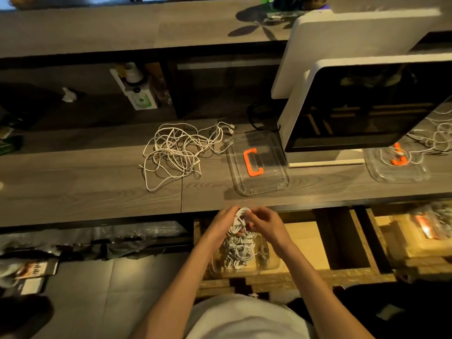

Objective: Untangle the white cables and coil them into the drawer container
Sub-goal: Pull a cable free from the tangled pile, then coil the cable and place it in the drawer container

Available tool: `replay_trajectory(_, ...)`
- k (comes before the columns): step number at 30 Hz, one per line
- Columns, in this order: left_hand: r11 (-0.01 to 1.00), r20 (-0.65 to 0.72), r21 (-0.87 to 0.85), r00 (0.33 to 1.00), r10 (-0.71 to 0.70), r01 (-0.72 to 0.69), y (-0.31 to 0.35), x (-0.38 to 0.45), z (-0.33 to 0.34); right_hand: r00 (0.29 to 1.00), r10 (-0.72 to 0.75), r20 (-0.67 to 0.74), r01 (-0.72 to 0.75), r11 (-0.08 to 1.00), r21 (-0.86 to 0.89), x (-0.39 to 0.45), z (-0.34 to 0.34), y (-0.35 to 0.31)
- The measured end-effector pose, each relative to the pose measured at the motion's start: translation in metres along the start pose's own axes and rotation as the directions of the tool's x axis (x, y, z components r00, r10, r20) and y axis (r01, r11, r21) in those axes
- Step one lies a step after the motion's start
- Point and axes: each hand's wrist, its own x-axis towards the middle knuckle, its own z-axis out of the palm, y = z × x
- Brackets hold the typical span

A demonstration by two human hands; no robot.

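A tangle of white cables (175, 152) lies on the grey wooden table (93, 192). To its right sits a clear lid with an orange handle (252, 162). Below the table's front edge, my left hand (223, 222) and my right hand (265, 222) both hold a small coil of white cable (241, 216) between them. Right under the hands a clear drawer container (271, 264) holds several coiled white cables (238, 252).
A white-framed monitor (367, 106) stands at the right, reflecting cables. A second clear lid with an orange handle (397, 165) lies further right with more white cable. A shelf behind carries a white box (137, 94). Cardboard and wooden frames sit below the table.
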Motion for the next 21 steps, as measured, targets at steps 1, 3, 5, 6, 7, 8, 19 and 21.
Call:
replay_trajectory(1,0.999,0.003,0.008,0.999,-0.042,0.042,-0.011,0.002,0.001,0.998,0.054,-0.019,-0.054,0.998,0.02,-0.001,0.0,0.014)
replay_trajectory(3,0.993,0.017,-0.003,0.993,-0.116,0.116,-0.031,0.004,0.0,0.984,0.164,-0.064,-0.161,0.985,0.062,-0.004,0.0,0.037)
replay_trajectory(5,0.986,0.039,0.027,0.986,-0.163,0.163,-0.05,0.006,0.0,0.956,0.278,-0.094,-0.275,0.96,0.051,-0.005,-0.003,0.062)
replay_trajectory(6,0.983,0.059,0.037,0.982,-0.179,0.177,-0.058,0.007,0.0,0.943,0.317,-0.102,-0.317,0.948,0.021,-0.005,-0.005,0.071)
replay_trajectory(7,0.978,0.07,0.066,0.977,-0.201,0.196,-0.065,0.006,0.003,0.93,0.35,-0.116,-0.354,0.935,-0.017,-0.006,-0.008,0.081)
replay_trajectory(8,0.975,0.084,0.08,0.974,-0.213,0.206,-0.072,0.007,0.005,0.92,0.368,-0.132,-0.378,0.924,-0.055,-0.006,-0.011,0.09)
replay_trajectory(19,0.934,0.124,0.33,0.975,-0.185,0.136,-0.08,0.021,0.009,0.983,0.155,-0.097,-0.183,0.827,-0.532,-0.002,-0.018,0.07)
replay_trajectory(21,0.934,0.094,0.337,0.983,-0.157,0.117,-0.074,0.024,-0.003,0.996,0.083,-0.037,-0.089,0.835,-0.542,0.005,-0.01,0.054)
